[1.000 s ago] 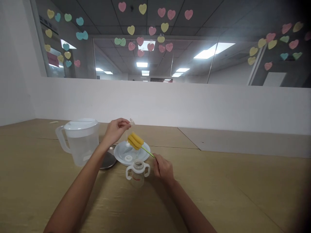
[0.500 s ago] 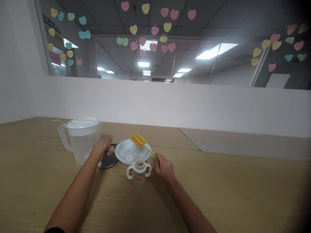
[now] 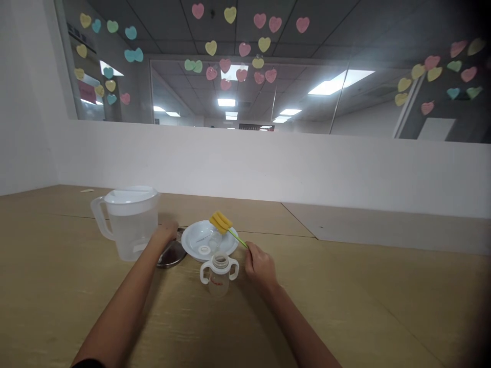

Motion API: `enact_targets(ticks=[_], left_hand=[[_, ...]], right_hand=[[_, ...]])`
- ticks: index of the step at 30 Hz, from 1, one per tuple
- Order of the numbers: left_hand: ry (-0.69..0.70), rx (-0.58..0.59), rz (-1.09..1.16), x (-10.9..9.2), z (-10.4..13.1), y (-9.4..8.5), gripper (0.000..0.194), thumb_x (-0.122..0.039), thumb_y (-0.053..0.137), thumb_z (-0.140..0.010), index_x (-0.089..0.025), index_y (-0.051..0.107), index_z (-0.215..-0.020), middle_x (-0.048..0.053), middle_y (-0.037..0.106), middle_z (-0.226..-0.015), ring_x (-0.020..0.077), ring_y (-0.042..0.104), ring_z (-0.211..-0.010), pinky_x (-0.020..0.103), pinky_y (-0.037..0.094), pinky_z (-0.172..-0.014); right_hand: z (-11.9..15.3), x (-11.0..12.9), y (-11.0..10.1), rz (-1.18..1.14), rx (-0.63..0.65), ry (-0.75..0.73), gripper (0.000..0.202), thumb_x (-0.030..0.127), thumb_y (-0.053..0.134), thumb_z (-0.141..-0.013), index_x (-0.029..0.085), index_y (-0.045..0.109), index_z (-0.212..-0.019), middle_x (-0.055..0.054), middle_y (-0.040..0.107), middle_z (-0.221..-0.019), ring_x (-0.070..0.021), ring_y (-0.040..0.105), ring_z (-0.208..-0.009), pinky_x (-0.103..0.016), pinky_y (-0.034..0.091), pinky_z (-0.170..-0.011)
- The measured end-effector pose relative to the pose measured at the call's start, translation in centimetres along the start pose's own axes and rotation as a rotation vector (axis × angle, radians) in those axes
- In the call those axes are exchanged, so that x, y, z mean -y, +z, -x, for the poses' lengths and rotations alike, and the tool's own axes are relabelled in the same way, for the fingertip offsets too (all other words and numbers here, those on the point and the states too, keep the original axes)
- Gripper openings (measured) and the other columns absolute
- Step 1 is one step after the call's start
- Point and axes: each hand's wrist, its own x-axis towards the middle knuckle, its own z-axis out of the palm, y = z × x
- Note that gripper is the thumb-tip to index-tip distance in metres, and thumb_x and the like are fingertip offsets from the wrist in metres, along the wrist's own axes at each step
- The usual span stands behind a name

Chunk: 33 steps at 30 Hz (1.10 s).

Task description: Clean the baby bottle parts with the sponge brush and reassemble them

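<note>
Tabletop [image 3: 345,291], tray [image 3: 172,254] partly behind blurred left hand [image 3: 167,232]

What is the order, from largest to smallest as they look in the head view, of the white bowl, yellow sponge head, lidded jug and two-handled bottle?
1. Lidded jug
2. White bowl
3. Two-handled bottle, though it stands nearer the camera than the bowl
4. Yellow sponge head

Yellow sponge [image 3: 220,223], green stick [image 3: 238,238], white bowl [image 3: 190,242], red-lettered bottle [image 3: 219,288].
</note>
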Motion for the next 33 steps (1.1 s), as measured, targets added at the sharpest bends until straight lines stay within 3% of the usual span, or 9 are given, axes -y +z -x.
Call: enact_targets(ticks=[5, 8, 11, 15, 20, 22, 25, 29, 33], left_hand=[[0.072, -0.079, -0.043, -4.2, 0.9, -0.8, 0.027, -0.017, 0.047, -0.08, -0.005, 0.064, -0.096, 0.028, 0.062, -0.101, 0.0333, 0.06, -0.099, 0.045, 0.046, -0.08], [0.249, -0.098, 0.019, -8.0, 1.4, 0.3, 0.036, -0.031, 0.043, -0.086, -0.014, 0.055, -0.116, 0.018, 0.06, -0.11, 0.0257, 0.057, -0.104, 0.035, 0.044, -0.087], [0.349, -0.083, 0.067, -10.4, 1.7, 2.1, 0.039, -0.038, 0.046, -0.085, -0.019, 0.053, -0.118, 0.013, 0.06, -0.111, 0.0264, 0.058, -0.101, 0.035, 0.044, -0.085], [0.398, -0.083, 0.132, -10.6, 1.6, 3.3, 0.031, -0.025, 0.052, -0.081, -0.018, 0.057, -0.11, 0.012, 0.061, -0.107, 0.026, 0.058, -0.101, 0.035, 0.043, -0.086], [0.453, -0.131, 0.244, -9.4, 0.9, 1.7, 0.036, -0.02, 0.054, -0.078, -0.017, 0.053, -0.114, 0.009, 0.06, -0.11, 0.0202, 0.058, -0.098, 0.03, 0.041, -0.09], [0.393, -0.26, 0.412, -9.0, 0.7, 0.4, 0.042, -0.022, 0.048, -0.083, -0.015, 0.045, -0.124, 0.013, 0.052, -0.121, 0.019, 0.058, -0.096, 0.032, 0.04, -0.093], [0.204, -0.47, 1.023, -9.0, 1.1, -1.8, 0.052, -0.028, 0.043, -0.086, -0.014, 0.03, -0.135, 0.016, 0.048, -0.126, 0.0174, 0.06, -0.092, 0.034, 0.045, -0.088], [0.242, -0.278, 1.671, -10.0, 2.8, -3.9, 0.051, -0.029, 0.047, -0.084, -0.017, 0.034, -0.132, 0.01, 0.056, -0.117, 0.0137, 0.059, -0.093, 0.025, 0.048, -0.08], [0.376, -0.155, 1.718, -11.5, 5.2, -5.0, 0.048, -0.035, 0.057, -0.078, -0.019, 0.048, -0.123, 0.007, 0.061, -0.108, 0.0154, 0.058, -0.095, 0.023, 0.046, -0.077]], right_hand=[[0.0, 0.0, -0.1, 0.002, 0.036, 0.067, 0.028, 0.016, 0.033, -0.083, 0.014, 0.058, -0.094, -0.006, 0.064, -0.076, -0.0147, 0.058, -0.062, -0.023, 0.033, -0.054], [-0.1, 0.1, -0.3, 0.003, 0.064, 0.086, 0.029, 0.017, 0.032, -0.083, 0.014, 0.058, -0.095, -0.006, 0.065, -0.077, -0.0152, 0.058, -0.064, -0.023, 0.033, -0.055], [-0.1, 0.1, -0.4, -0.001, 0.071, 0.11, 0.03, 0.018, 0.031, -0.084, 0.014, 0.058, -0.095, -0.006, 0.065, -0.079, -0.0152, 0.058, -0.064, -0.023, 0.033, -0.056], [-0.1, 0.1, -0.4, -0.012, 0.064, 0.133, 0.03, 0.018, 0.031, -0.084, 0.014, 0.059, -0.095, -0.006, 0.065, -0.078, -0.0152, 0.058, -0.063, -0.023, 0.033, -0.055], [0.0, -0.1, -0.4, -0.074, -0.025, 0.143, 0.032, 0.021, 0.029, -0.086, 0.012, 0.059, -0.094, -0.008, 0.064, -0.076, -0.0167, 0.059, -0.063, -0.023, 0.038, -0.057], [0.1, -0.1, -0.4, -0.132, -0.125, 0.156, 0.035, 0.024, 0.028, -0.089, 0.011, 0.058, -0.099, -0.009, 0.064, -0.078, -0.0172, 0.059, -0.065, -0.024, 0.041, -0.06], [0.2, 0.1, -0.5, -0.195, -0.244, 0.144, 0.037, 0.027, 0.025, -0.092, 0.01, 0.055, -0.107, -0.01, 0.064, -0.08, -0.0171, 0.06, -0.067, -0.025, 0.046, -0.063], [0.4, 0.4, -0.3, -0.161, -0.15, -0.067, 0.036, 0.024, 0.025, -0.092, 0.012, 0.056, -0.107, -0.011, 0.065, -0.087, -0.0158, 0.062, -0.07, -0.023, 0.048, -0.063], [0.6, 0.4, 0.2, -0.147, -0.119, -0.085, 0.036, 0.021, 0.025, -0.091, 0.012, 0.054, -0.11, -0.01, 0.065, -0.09, -0.0162, 0.063, -0.073, -0.023, 0.05, -0.065]])
